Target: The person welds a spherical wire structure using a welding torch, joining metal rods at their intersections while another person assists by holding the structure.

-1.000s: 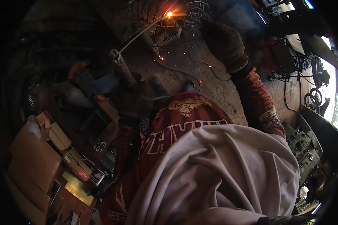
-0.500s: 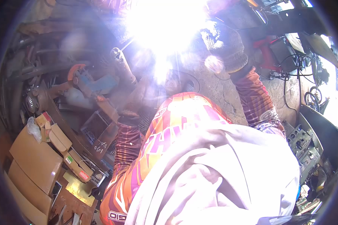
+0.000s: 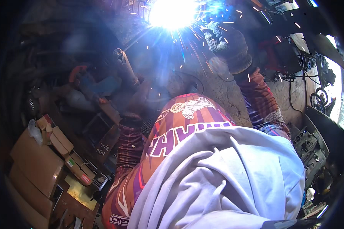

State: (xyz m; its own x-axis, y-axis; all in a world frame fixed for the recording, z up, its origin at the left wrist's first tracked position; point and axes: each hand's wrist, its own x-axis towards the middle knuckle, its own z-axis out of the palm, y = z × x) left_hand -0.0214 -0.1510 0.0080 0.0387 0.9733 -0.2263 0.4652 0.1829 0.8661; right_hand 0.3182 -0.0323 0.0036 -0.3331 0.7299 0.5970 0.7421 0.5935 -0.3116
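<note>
A blinding welding arc (image 3: 172,13) burns at the top centre, throwing sparks, and its glare hides the workpiece. Left of it, a thin welding rod (image 3: 137,39) runs from the tip of a welding electrode holder (image 3: 125,65) toward the light. The holder's lower end is in my left hand (image 3: 137,95), gloved, closed and deep in shadow. My right hand (image 3: 233,51), in a knitted work glove, is just right of the arc. Its fingers look curled toward the glare; what they grip, if anything, is lost in dark and light.
Cardboard boxes (image 3: 38,164) stand at lower left, near a brown panel (image 3: 99,147). An orange-and-blue tool (image 3: 82,76) lies left of the holder. Black cables (image 3: 290,91) hang at right beside a red machine (image 3: 271,57). Concrete floor (image 3: 225,95) shows between my arms.
The arc's glare has shrunk and the scene has darkened. Flying sparks and the rod now show more plainly. Both hands keep nearly the same places.
</note>
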